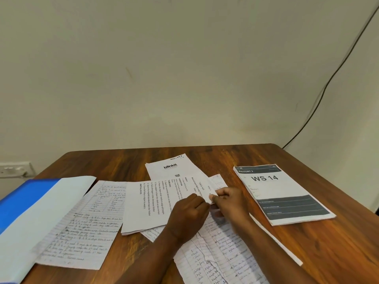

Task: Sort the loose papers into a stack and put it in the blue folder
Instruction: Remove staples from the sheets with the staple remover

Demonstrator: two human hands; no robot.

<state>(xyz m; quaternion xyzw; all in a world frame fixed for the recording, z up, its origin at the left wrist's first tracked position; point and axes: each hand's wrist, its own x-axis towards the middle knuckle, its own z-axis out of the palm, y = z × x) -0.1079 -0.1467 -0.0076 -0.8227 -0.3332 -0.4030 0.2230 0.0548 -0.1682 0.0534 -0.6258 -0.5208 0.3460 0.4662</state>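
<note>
Papers lie scattered across your wooden table (235, 158), none yet squared into a stack. In the head view, your left hand (189, 212) and right hand (229, 198) meet at the centre, fingers curled, both pinching the edge of a small slip (213, 196), likely to lift it clear for sorting. At 3 o'clock sits the WS 14 sheaf (287, 193), already neat. At 9 o'clock the blue folder (26, 193) lies open, ready to receive, with a handwritten sheet (82, 228) beside it.
</note>
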